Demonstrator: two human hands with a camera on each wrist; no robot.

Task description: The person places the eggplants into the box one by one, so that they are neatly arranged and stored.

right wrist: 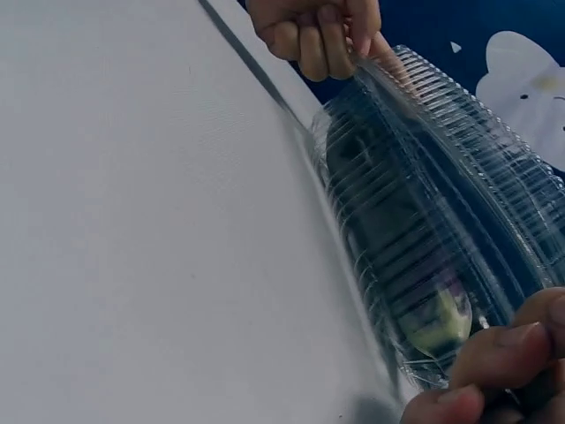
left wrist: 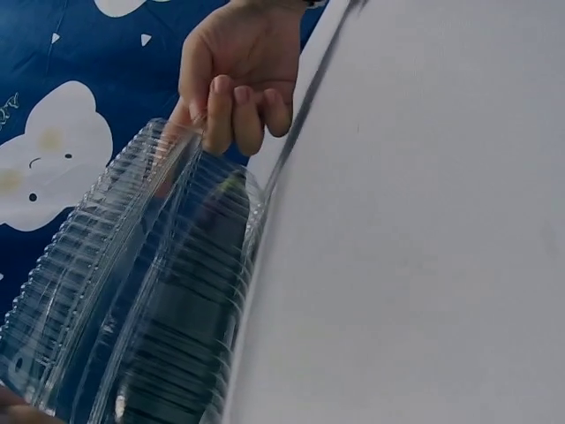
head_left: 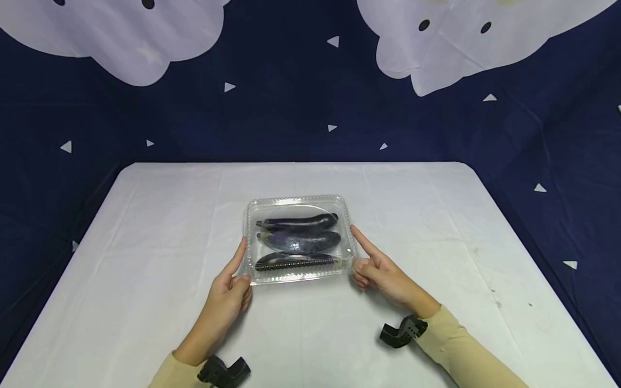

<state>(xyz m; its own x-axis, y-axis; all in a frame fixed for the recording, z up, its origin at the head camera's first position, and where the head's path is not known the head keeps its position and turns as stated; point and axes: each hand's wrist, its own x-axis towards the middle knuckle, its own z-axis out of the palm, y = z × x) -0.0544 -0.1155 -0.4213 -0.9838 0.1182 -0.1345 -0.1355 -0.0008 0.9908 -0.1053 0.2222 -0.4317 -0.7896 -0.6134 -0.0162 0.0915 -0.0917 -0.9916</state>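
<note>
A clear plastic clamshell box [head_left: 301, 276] lies near the middle of the white table with three dark purple eggplants [head_left: 298, 242] inside. My left hand [head_left: 225, 299] pinches its near left corner, index finger stretched along the left side. At the near right corner my right hand [head_left: 383, 275] pinches the rim, its index finger pointing up along the right side. Seen from the left wrist, the right hand [left wrist: 243, 79] grips the far corner of the ribbed box [left wrist: 150, 265]. The right wrist view shows the left hand [right wrist: 313, 35] across the box and the right fingers [right wrist: 503, 358] close by.
A white cloth covers the table [head_left: 145, 226], with a few small specks at the right. Behind it hangs a dark blue curtain [head_left: 281, 124] with white clouds and triangles. Black straps with devices [head_left: 405, 330] sit on both wrists, over beige sleeves.
</note>
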